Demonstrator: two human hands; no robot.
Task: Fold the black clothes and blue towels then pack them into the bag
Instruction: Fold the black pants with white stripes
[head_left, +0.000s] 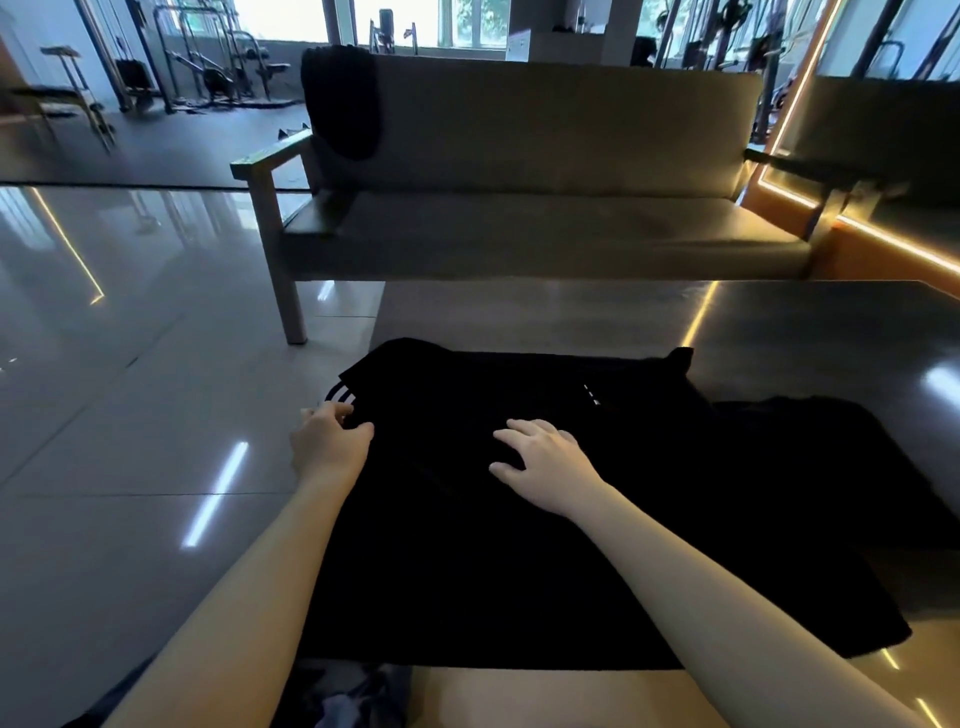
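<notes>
Floor: glossy grey tiles (130, 415), mirroring white streaks of light and one thin amber line.
Seating: long sofa (519, 223) beyond the desk, with a pale wooden frame and armrests and grey-brown cushions.
Desk: dark polished top (805, 322), an amber line reflected across it.
Windows: row of large panes (291, 18) along the far wall, bright with daylight, foliage outside.
Far left: gym machines (218, 67) standing on a darker floor section.
Right side: orange panelling edged with glowing amber light strips (893, 243).
Lighting: interior dim, brightest at the rear.
</notes>
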